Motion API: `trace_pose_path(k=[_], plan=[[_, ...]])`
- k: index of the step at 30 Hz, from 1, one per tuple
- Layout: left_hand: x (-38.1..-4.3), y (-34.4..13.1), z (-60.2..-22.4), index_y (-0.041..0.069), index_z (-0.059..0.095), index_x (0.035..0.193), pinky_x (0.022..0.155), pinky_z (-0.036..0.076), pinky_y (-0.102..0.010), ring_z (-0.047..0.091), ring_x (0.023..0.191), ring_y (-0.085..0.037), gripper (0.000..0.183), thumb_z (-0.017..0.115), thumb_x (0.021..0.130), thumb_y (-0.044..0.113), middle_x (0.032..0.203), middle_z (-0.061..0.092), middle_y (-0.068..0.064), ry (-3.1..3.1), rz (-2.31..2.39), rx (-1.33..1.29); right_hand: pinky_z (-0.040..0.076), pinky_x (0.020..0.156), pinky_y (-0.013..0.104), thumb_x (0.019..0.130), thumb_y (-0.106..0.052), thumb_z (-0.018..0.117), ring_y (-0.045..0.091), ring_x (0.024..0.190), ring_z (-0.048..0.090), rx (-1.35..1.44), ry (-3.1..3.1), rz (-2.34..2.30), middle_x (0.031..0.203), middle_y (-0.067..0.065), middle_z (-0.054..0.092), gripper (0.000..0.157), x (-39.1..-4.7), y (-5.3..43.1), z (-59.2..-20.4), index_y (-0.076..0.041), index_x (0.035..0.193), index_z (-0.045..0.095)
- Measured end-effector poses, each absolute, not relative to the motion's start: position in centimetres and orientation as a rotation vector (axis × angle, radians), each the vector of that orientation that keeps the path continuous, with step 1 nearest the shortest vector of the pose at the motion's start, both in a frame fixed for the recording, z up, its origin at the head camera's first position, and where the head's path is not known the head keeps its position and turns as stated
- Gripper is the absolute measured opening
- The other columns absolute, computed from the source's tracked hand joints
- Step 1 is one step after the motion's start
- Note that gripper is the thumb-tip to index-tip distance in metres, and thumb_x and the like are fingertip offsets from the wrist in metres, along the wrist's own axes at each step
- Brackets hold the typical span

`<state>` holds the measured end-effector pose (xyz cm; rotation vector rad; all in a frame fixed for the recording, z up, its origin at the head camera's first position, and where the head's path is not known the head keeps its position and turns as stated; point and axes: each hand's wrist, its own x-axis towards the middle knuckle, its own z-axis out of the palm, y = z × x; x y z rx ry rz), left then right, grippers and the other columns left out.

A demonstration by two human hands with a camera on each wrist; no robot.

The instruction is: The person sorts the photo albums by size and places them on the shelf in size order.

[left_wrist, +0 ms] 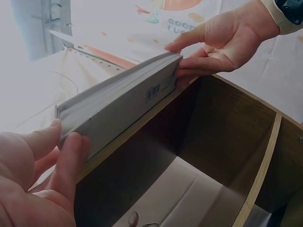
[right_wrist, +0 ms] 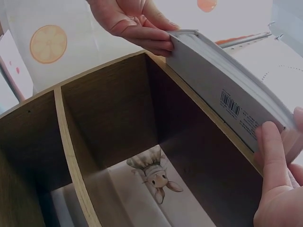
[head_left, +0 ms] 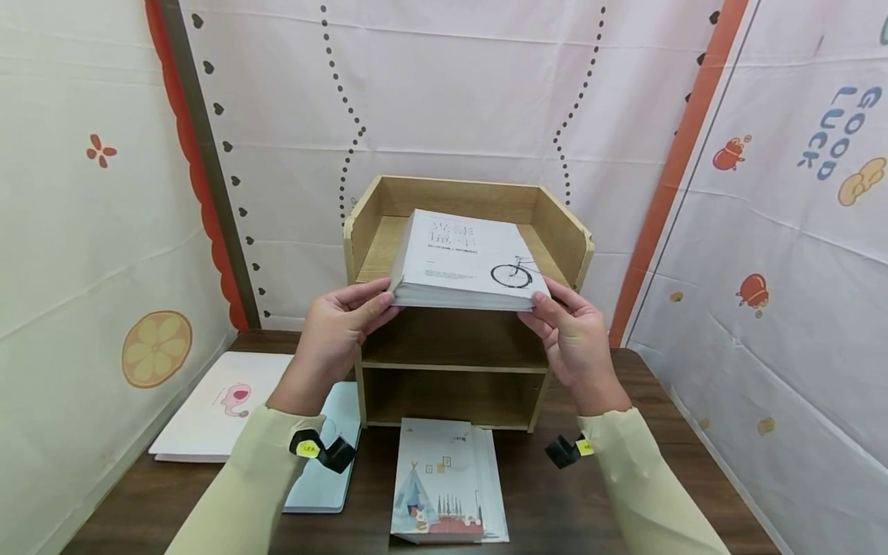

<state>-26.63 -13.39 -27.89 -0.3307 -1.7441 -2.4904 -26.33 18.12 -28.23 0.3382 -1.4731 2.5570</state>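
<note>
- Book (head_left: 472, 258): over the front of the shelf's (head_left: 451, 339) top tier.
- Left hand (head_left: 343, 324): grip pinches the book's near left corner.
- Right hand (head_left: 569, 335): grip pinches its near right corner.
- Booklets (head_left: 437, 486): on the tabletop (head_left: 555, 509), before the shelf.
- White book (head_left: 215, 401), blue book (head_left: 322, 486): left of the shelf.

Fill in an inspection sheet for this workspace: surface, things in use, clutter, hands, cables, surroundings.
Surface: dark wood-look table.
Things in use: thick bicycle book, held at the top tier of a wooden shelf; whether it rests on the shelf is hard to tell.
Clutter: elephant book and blue book at left; tent book overlapping a pale book in front of the shelf.
Hands: left hand and right hand each pinch a near corner of the bicycle book.
Cables: nothing seen.
Surroundings: printed cloth behind and at both sides; "GOOD LUCK" lettering at right.
</note>
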Motion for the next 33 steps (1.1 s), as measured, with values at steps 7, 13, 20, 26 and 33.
trace_pose_path(k=[7, 13, 20, 26, 33], plan=[[-27.3, -13.2, -28.2, -0.004, 0.072, 0.123, 0.09, 0.061, -0.031, 0.077, 0.091, -0.016, 0.033, 0.074, 0.09, -0.004, 0.115, 0.069, -0.008, -1.685, -2.473, -0.33, 0.062, 0.085, 0.031, 0.087, -0.011, 0.081, 0.017, 0.091, 0.077, 0.31, -1.424, 2.575, 0.125, 0.01, 0.07, 0.049, -26.5, 17.8, -28.2, -0.003, 0.134, 0.067], [-27.5, -13.1, -28.1, -0.01, 0.065, 0.13, 0.091, 0.061, -0.031, 0.077, 0.094, -0.017, 0.039, 0.07, 0.092, -0.005, 0.117, 0.067, -0.01, -1.677, -2.471, -0.34, 0.064, 0.082, 0.032, 0.087, -0.01, 0.08, 0.017, 0.081, 0.077, 0.288, -1.393, 2.573, 0.107, 0.009, 0.076, 0.025, -26.9, 17.6, -28.1, -0.004, 0.111, 0.078], [-27.5, -13.2, -28.1, -0.013, 0.059, 0.134, 0.091, 0.06, -0.03, 0.077, 0.093, -0.016, 0.042, 0.068, 0.093, -0.006, 0.119, 0.066, -0.01, -1.662, -2.486, -0.339, 0.064, 0.082, 0.032, 0.086, -0.012, 0.081, 0.017, 0.08, 0.077, 0.256, -1.402, 2.563, 0.105, 0.009, 0.076, 0.021, -27.1, 17.5, -28.2, -0.006, 0.106, 0.079], [-27.6, -13.1, -28.3, -0.013, 0.062, 0.131, 0.09, 0.061, -0.03, 0.078, 0.089, -0.016, 0.039, 0.068, 0.093, -0.006, 0.115, 0.068, -0.01, -1.621, -2.479, -0.336, 0.064, 0.081, 0.031, 0.085, -0.012, 0.082, 0.018, 0.079, 0.077, 0.226, -1.374, 2.597, 0.1, 0.008, 0.078, 0.021, -27.3, 17.4, -28.1, -0.006, 0.105, 0.079], [-27.8, -12.9, -28.5, -0.011, 0.063, 0.131, 0.091, 0.06, -0.028, 0.078, 0.092, -0.016, 0.04, 0.071, 0.093, 0.0, 0.119, 0.065, -0.013, -1.638, -2.44, -0.321, 0.064, 0.077, 0.03, 0.082, -0.014, 0.085, 0.018, 0.077, 0.077, 0.186, -1.354, 2.607, 0.095, 0.008, 0.079, 0.021, -27.5, 17.2, -28.0, -0.006, 0.102, 0.081]])
